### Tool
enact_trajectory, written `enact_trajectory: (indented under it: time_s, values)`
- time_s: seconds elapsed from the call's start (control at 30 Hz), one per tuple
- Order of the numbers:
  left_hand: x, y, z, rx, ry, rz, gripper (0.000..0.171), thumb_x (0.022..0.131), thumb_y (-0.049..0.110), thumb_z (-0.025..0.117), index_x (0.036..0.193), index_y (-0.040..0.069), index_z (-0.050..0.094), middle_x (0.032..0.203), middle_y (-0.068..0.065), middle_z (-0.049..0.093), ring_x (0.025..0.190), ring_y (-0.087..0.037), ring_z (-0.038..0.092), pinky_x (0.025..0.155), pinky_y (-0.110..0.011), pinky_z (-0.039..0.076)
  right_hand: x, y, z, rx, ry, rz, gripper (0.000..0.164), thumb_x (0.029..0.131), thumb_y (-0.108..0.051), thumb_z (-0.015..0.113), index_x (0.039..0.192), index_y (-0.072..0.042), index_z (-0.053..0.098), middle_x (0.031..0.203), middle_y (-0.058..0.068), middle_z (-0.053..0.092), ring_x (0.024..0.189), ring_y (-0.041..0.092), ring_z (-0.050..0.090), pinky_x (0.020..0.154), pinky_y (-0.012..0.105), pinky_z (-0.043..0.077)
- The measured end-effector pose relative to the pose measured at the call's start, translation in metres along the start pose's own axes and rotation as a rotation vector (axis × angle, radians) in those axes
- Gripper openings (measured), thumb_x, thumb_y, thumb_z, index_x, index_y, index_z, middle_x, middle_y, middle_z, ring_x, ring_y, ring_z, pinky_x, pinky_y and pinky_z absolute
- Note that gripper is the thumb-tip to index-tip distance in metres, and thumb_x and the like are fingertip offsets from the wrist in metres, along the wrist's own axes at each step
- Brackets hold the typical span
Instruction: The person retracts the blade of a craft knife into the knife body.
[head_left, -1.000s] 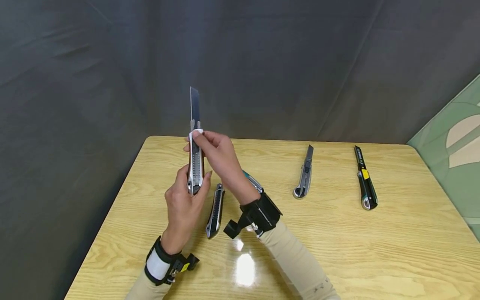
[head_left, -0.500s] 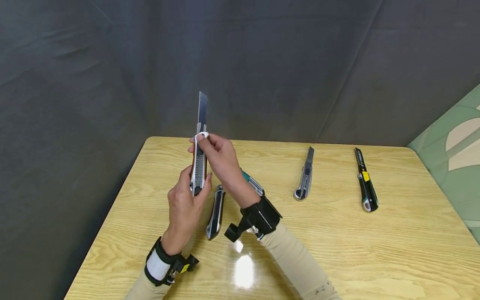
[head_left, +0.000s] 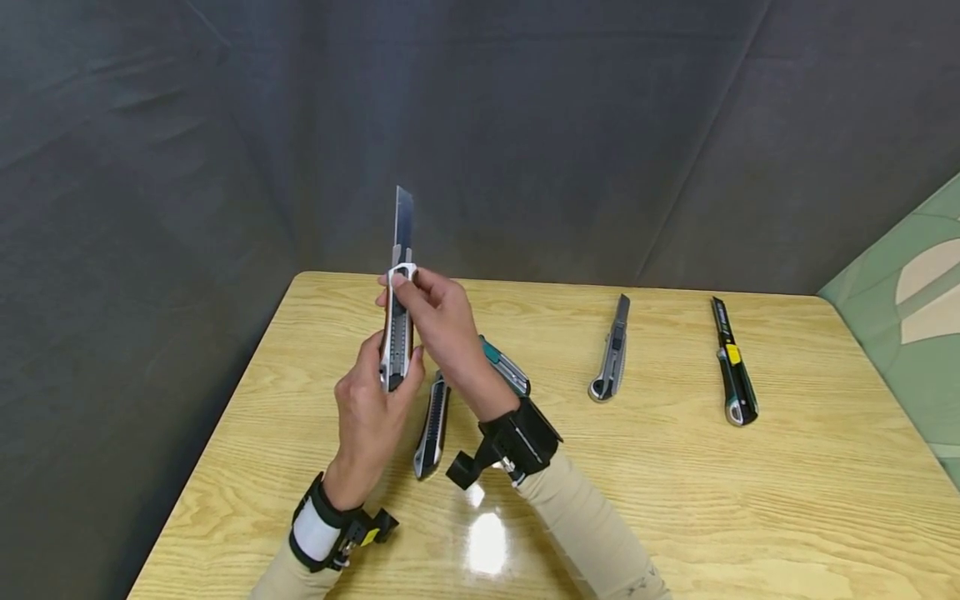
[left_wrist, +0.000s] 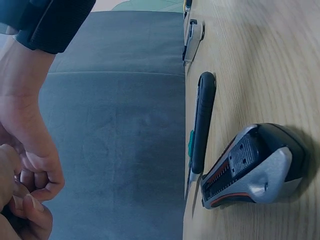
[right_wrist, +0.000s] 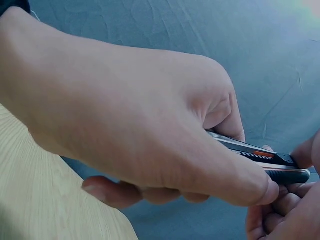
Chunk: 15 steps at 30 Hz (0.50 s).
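Note:
In the head view, a large snap-off utility knife [head_left: 399, 346] with a silver and dark body is held above the table, its long blade [head_left: 404, 218] extended and pointing up. My left hand [head_left: 367, 408] grips its lower end. At the top of the body my right hand [head_left: 446, 321] pinches it, the thumb lying on the front near the slider. The right wrist view shows part of the same knife's body [right_wrist: 267, 156] between both hands; its blade is hidden there. Below the hands lies a silver and black utility knife [head_left: 431, 437] on the table.
A teal and grey utility knife [head_left: 508, 371] lies partly behind the right forearm. Farther right are a grey utility knife [head_left: 612, 354] and a black one with a yellow slider [head_left: 735, 367]. A dark curtain [head_left: 525, 142] hangs behind the wooden table [head_left: 637, 492].
Both hands and the held knife have shifted slightly to the right compared with a second ago. The right thumb sits a little lower, and slightly less blade seems to show. Knives on the table stay put.

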<state>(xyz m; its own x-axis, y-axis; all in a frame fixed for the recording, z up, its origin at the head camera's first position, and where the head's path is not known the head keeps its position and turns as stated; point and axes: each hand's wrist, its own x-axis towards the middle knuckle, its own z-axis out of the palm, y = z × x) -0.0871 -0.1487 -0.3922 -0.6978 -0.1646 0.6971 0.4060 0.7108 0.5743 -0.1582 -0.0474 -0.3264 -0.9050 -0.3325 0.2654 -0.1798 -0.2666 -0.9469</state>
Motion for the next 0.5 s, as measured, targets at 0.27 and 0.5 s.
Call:
enact_trajectory:
  time_s: [0.27,0.5]
  values:
    - [0.0003,0.0005,-0.0011,0.002,0.021,-0.01,0.038,0.089,0.013,0.073,0.121,-0.001,0.059,0.096,-0.014,0.074,0.071,-0.02,0.07,0.055,-0.027,0.051,-0.0026,0.0002,0.0029,0.006,-0.001,0.021,0.029,0.103,-0.02,0.055,0.121,0.001,0.066,0.101,0.023,0.07,0.092,0.018,0.067,0.082,0.024,0.05]
    - [0.0016,0.0009,-0.0023,0.004,0.013,-0.009,0.038,0.09,0.014,0.073,0.122,-0.001,0.059,0.093,-0.013,0.073,0.068,-0.017,0.067,0.055,-0.022,0.048,-0.0043,0.0005,0.0029,0.005,-0.009,0.025,0.031,0.103,-0.021,0.055,0.124,0.0,0.065,0.104,0.022,0.069,0.092,0.022,0.065,0.08,0.024,0.049]
